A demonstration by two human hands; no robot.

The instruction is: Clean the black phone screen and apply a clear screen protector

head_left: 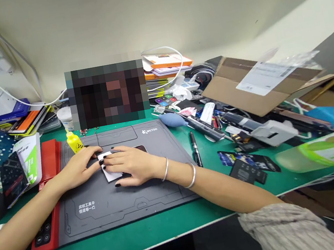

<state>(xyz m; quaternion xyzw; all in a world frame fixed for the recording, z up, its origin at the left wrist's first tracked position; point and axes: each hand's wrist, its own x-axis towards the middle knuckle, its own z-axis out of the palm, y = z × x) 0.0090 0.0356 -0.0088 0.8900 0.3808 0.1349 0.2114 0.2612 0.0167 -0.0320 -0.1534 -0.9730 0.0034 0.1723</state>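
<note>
Both my hands rest on a dark phone (140,149) that lies on the grey work mat (103,205). A white cloth or sheet (111,175) lies on the phone under my fingers. My left hand (80,166) presses flat on its left end, fingers stretched toward the cloth. My right hand (130,163) lies over the middle of the phone, fingers extended and pressing down on the white piece. Two silver bangles (178,172) sit on my right wrist.
A yellow bottle (74,142) stands at the mat's far left corner. A red mat (48,193) sticks out at the left, beside another phone (13,178). A black pen (194,148), small parts, tools and a cardboard box (244,85) crowd the green table's (141,237) right side.
</note>
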